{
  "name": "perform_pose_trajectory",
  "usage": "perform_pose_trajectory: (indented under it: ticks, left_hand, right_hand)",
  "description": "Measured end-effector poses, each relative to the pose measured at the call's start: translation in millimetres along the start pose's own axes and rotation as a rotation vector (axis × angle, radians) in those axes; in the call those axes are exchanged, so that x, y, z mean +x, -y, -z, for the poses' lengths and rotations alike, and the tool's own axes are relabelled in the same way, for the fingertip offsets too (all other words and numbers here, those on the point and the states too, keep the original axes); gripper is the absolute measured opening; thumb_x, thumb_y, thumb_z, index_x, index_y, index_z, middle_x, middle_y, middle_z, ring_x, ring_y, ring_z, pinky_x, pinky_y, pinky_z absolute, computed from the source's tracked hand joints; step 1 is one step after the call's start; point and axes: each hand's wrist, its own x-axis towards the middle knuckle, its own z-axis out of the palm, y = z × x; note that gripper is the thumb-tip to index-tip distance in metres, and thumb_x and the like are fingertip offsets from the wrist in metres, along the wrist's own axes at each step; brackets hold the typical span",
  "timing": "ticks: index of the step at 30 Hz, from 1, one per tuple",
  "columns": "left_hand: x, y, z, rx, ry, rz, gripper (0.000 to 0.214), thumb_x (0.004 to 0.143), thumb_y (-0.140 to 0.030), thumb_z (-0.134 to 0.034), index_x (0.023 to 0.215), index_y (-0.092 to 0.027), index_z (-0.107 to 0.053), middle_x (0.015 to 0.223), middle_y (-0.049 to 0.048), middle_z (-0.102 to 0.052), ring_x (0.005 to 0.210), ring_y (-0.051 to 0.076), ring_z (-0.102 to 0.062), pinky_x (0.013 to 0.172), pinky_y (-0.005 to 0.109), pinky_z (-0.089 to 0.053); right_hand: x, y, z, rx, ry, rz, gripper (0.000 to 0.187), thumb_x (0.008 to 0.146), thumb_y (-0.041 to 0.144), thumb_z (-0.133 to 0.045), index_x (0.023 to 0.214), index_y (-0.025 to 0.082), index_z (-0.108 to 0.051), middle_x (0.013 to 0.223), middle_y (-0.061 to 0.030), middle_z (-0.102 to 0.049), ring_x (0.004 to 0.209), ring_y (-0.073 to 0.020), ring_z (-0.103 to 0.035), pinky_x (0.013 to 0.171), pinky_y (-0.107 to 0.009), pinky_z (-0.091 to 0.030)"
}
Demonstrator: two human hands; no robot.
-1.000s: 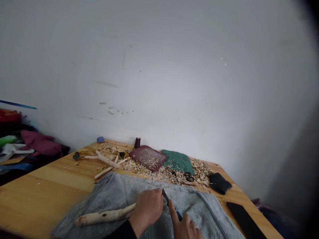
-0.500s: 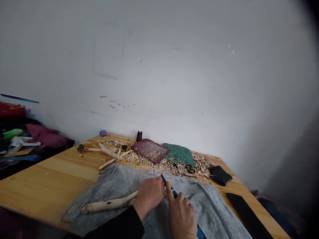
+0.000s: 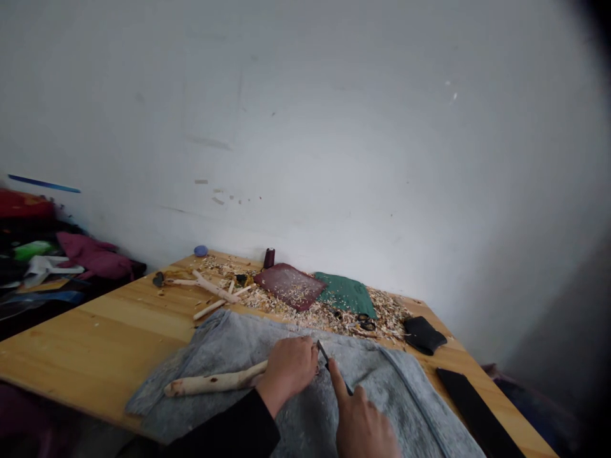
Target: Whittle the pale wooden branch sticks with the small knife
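My left hand (image 3: 292, 370) is closed around a peeled branch (image 3: 214, 383), whose thick end points to the left over a grey cloth (image 3: 401, 388). The branch's far end is mostly hidden by that hand. A knife (image 3: 323, 350) with a narrow dark blade is gripped in my right hand (image 3: 365, 423), the index finger stretched along it. Its blade tip is close beside the left hand's fingers; whether it touches the wood I cannot tell. The fist covers most of the handle.
Wood shavings (image 3: 389, 315) cover the back of the table (image 3: 95, 337), around a maroon cloth (image 3: 289, 286), a green cloth (image 3: 346, 294) and scissors (image 3: 366, 323). Peeled sticks (image 3: 212, 289) lie at back left. A black strip (image 3: 470, 407) and a black piece (image 3: 424, 335) are on the right.
My right hand has moved right and down with the knife, drawing the blade slightly away from my left hand. The left hand keeps its hold on the branch. The view has shifted slightly.
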Motion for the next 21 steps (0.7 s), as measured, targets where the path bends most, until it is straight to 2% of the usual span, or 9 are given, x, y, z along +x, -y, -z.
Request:
perform_pose_trajectory:
  ticks: [3,7,10,13,15,18,21]
  left_hand:
    - [1,0,0.9,-0.006,-0.001,-0.001,0.04,0.099,-0.031,-0.032,0.101,-0.017,-0.069,0.097,0.0137,-0.077,0.093,0.031,-0.073,0.081,0.041,-0.052]
    - [-1,-1,1.5,-0.01,0.01,-0.013,0.041,0.1,-0.033,-0.03,0.1,-0.017,-0.069,0.098,0.0132,-0.077,0.093,0.031,-0.073,0.08,0.04,-0.052]
    - [-2,-1,1.1,-0.007,0.012,-0.013,0.043,0.1,-0.033,-0.029,0.1,-0.017,-0.069,0.098,0.0136,-0.077,0.092,0.031,-0.073,0.08,0.041,-0.051]
    - [-3,0,-0.4,-0.006,0.013,-0.013,0.043,0.101,-0.034,-0.029,0.101,-0.017,-0.069,0.098,0.013,-0.077,0.093,0.031,-0.073,0.08,0.04,-0.051]
    - [-3,1,-1.7,-0.007,0.01,-0.013,0.042,0.1,-0.035,-0.03,0.101,-0.017,-0.068,0.098,0.0126,-0.077,0.093,0.03,-0.073,0.08,0.039,-0.051]
    - [-4,1,-2.3,-0.008,-0.003,-0.012,0.04,0.1,-0.033,-0.03,0.102,-0.018,-0.067,0.098,0.013,-0.076,0.093,0.03,-0.072,0.08,0.04,-0.051]
    - [-4,0,-1.0,-0.01,-0.013,-0.023,0.041,0.1,-0.032,-0.029,0.102,-0.017,-0.067,0.098,0.0136,-0.076,0.092,0.03,-0.072,0.079,0.041,-0.051]
  right_hand:
    - [-1,-6,-5,0.085,0.033,-0.025,0.084,0.08,-0.007,-0.041,0.15,0.038,-0.041,0.082,-0.0058,-0.072,0.059,-0.0215,-0.072,0.054,-0.028,-0.05]
    - [0,-8,-19,0.319,0.065,-0.049,0.071,0.086,-0.003,-0.037,0.15,0.027,-0.043,0.074,-0.0042,-0.075,0.062,-0.0201,-0.073,0.057,-0.025,-0.051]
    - [1,-6,-25,0.43,0.053,-0.085,0.065,0.09,0.001,-0.039,0.149,0.028,-0.044,0.079,-0.0024,-0.077,0.068,-0.0197,-0.075,0.061,-0.024,-0.052]
    - [2,-7,-23,0.443,0.056,-0.077,0.07,0.086,-0.002,-0.04,0.148,0.031,-0.046,0.103,-0.0051,-0.077,0.077,-0.0174,-0.075,0.065,-0.023,-0.052]
    - [3,-8,-19,0.435,0.09,-0.048,0.075,0.083,-0.006,-0.036,0.149,0.03,-0.045,0.111,-0.0073,-0.073,0.084,-0.0157,-0.074,0.067,-0.021,-0.052]
    - [3,-10,-14,0.382,0.102,-0.012,0.081,0.079,-0.008,-0.033,0.151,0.03,-0.041,0.11,-0.008,-0.07,0.087,-0.0155,-0.073,0.067,-0.021,-0.051]
    - [3,-9,-14,0.29,0.05,-0.004,0.083,0.08,-0.008,-0.032,0.152,0.032,-0.04,0.106,-0.0068,-0.069,0.083,-0.0162,-0.072,0.063,-0.021,-0.051]
